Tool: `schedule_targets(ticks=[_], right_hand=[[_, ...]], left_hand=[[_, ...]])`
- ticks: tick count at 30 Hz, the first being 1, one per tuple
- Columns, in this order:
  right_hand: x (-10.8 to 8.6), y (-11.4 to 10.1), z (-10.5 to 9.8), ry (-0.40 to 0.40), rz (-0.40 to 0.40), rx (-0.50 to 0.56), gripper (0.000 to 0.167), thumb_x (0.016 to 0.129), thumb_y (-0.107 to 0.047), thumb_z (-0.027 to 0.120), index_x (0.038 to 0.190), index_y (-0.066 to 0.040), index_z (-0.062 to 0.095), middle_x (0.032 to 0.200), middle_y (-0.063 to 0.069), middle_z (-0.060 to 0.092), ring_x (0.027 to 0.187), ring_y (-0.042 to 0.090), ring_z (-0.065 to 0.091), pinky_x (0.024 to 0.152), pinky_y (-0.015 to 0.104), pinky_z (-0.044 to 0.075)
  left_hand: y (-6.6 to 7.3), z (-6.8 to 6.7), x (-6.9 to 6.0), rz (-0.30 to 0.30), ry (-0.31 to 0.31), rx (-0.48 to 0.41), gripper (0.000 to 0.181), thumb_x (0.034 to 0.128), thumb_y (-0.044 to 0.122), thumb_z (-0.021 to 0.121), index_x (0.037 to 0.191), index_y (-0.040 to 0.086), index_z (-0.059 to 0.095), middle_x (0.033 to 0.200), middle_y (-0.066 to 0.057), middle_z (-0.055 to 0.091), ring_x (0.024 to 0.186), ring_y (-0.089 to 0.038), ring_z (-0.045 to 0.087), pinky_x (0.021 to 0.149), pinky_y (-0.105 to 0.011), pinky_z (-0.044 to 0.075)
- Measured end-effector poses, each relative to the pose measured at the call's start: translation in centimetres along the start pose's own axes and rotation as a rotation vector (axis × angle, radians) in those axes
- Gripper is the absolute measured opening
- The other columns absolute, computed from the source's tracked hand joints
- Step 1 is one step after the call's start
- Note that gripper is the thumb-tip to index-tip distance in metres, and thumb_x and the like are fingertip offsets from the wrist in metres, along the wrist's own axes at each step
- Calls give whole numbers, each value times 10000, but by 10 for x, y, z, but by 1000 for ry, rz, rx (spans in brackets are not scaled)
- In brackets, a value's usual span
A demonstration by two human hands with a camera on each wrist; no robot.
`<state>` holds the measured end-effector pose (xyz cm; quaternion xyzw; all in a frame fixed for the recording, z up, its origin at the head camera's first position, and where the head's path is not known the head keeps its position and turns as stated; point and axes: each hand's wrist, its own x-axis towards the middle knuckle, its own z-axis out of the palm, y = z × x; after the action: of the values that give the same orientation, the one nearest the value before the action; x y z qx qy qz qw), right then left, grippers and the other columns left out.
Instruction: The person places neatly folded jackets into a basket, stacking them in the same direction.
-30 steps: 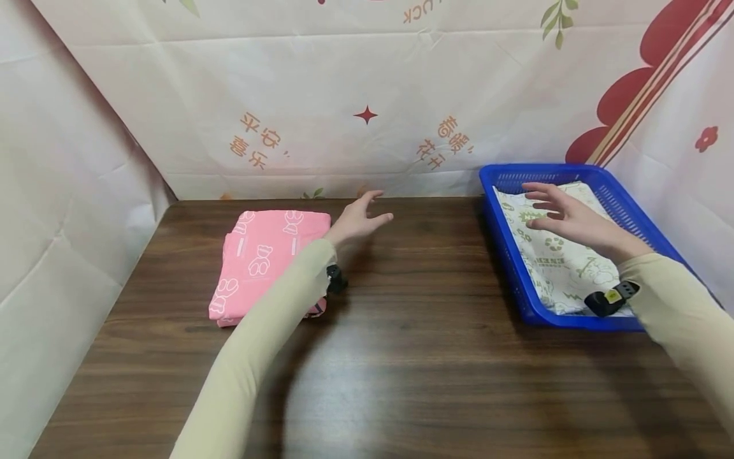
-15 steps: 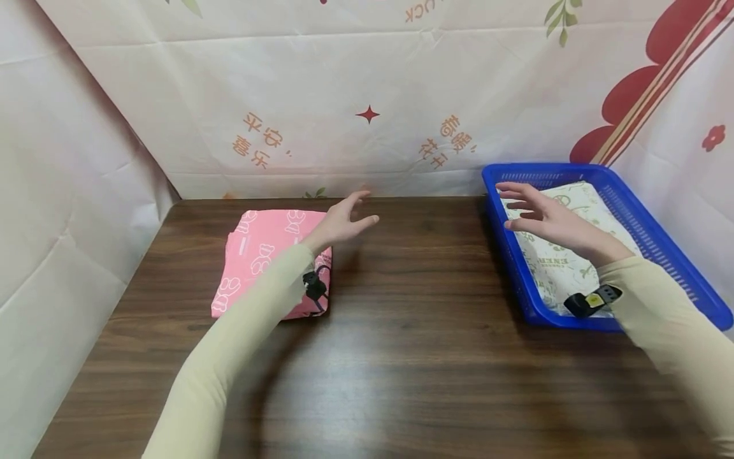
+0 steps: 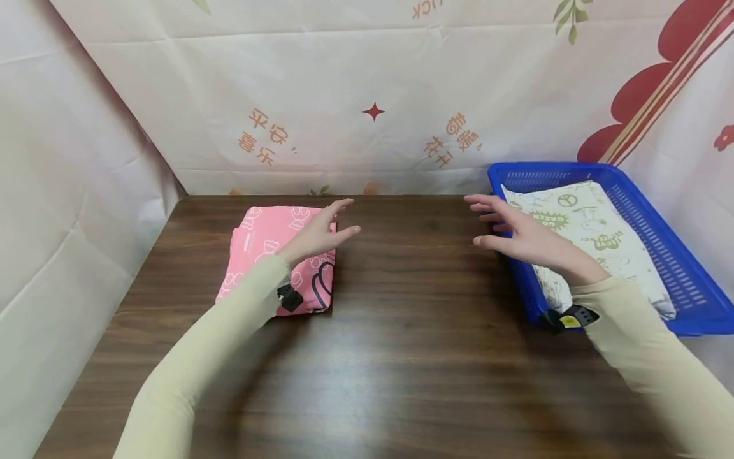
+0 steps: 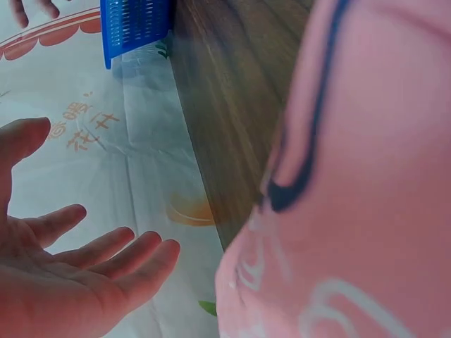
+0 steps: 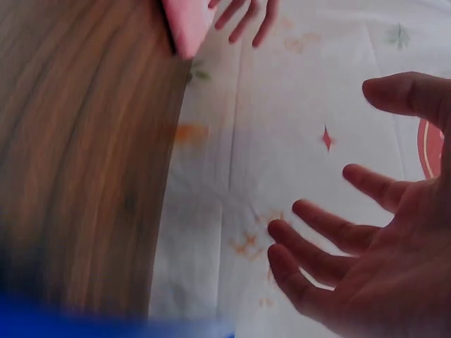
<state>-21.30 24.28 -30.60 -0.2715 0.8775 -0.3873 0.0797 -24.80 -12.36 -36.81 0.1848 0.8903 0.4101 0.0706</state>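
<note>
Pink printed package [image 3: 264, 233] on the wooden tabletop [image 3: 401, 357], well left of the blue slotted basket [image 3: 696, 299].
The left hand [image 3: 315, 237] hovers by the package's basket-facing edge, fingers apart (thumb spread from the rest); the right hand [image 3: 530, 239] hangs across the basket's left rim, fingers also apart; inside the basket lies a white package [image 3: 602, 220] with green print.

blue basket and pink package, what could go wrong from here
The right hand overlaps the blue basket's left rim in the head view, so the black wrist device might catch the basket or the white patterned package inside it.

The left sleeve crosses in front of the pink package; a low sweep could nudge that along the table.
</note>
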Motion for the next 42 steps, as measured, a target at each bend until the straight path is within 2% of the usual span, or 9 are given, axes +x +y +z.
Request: schedule_targets(ticks=[4,8,12,15,17,21,26,31,42], right_hand=[[0,-6,22,-28,-15,-26,645,914,-98,655,1477,-83,340,1404,218,433,1250,399,434,984,570,381],[0,-7,43,-56,-33,-60,649,898,-117,680,1460,-56,362,1388,229,452,1245,402,449,973,573,396],[1,-7,60,-65,-62,-96,631,884,-108,690,1439,-46,396,1378,203,475,1247,380,456,986,552,392],[3,-6,73,-70,-86,-114,630,881,-117,692,1434,-40,403,1376,192,483,1239,376,467,991,542,393],[4,-3,80,-81,-84,-105,627,884,-118,690,1437,-49,402,1374,188,485,1232,381,473,977,544,408],[8,2,92,-105,-64,-61,625,894,-126,682,1445,-58,393,1385,182,477,1240,390,467,966,561,417],[15,9,101,-118,-36,-15,629,897,-142,683,1447,-58,392,1396,187,468,1254,398,453,960,583,414],[27,12,109,-134,-14,30,626,905,-165,671,1453,-72,384,1407,220,451,1271,388,437,960,596,409],[52,13,132,-155,-12,113,593,916,-149,638,1442,-48,383,1384,252,451,1269,366,440,984,525,422]], left_hand=[[-10,-2,-15,-4,-4,-32,656,962,295,606,1506,96,300,1510,-171,329,1336,-365,370,1061,-488,348],[-19,-9,-35,-17,-17,-55,657,957,275,617,1508,108,299,1514,-167,319,1336,-377,367,1061,-483,350],[-28,-24,-53,-40,-7,-41,667,949,270,631,1510,127,298,1519,-150,318,1337,-373,369,1052,-486,362],[-36,-37,-63,-43,26,-17,669,950,283,631,1506,114,299,1520,-151,318,1331,-388,372,1041,-497,373],[-41,-45,-69,-41,45,-8,669,955,280,623,1504,90,292,1521,-173,307,1331,-412,361,1038,-512,370],[-50,-58,-81,-81,64,-26,666,965,283,608,1511,106,273,1527,-195,274,1355,-417,313,1044,-525,356],[-58,-69,-94,-135,71,-40,694,964,318,604,1526,132,242,1528,-216,252,1367,-423,289,1052,-538,336],[-65,-76,-104,-188,83,-6,727,957,356,606,1531,121,225,1513,-246,266,1353,-444,306,1040,-554,343],[-83,-84,-123,-243,138,9,714,969,353,585,1523,81,225,1477,-291,308,1314,-475,348,1028,-598,326]])
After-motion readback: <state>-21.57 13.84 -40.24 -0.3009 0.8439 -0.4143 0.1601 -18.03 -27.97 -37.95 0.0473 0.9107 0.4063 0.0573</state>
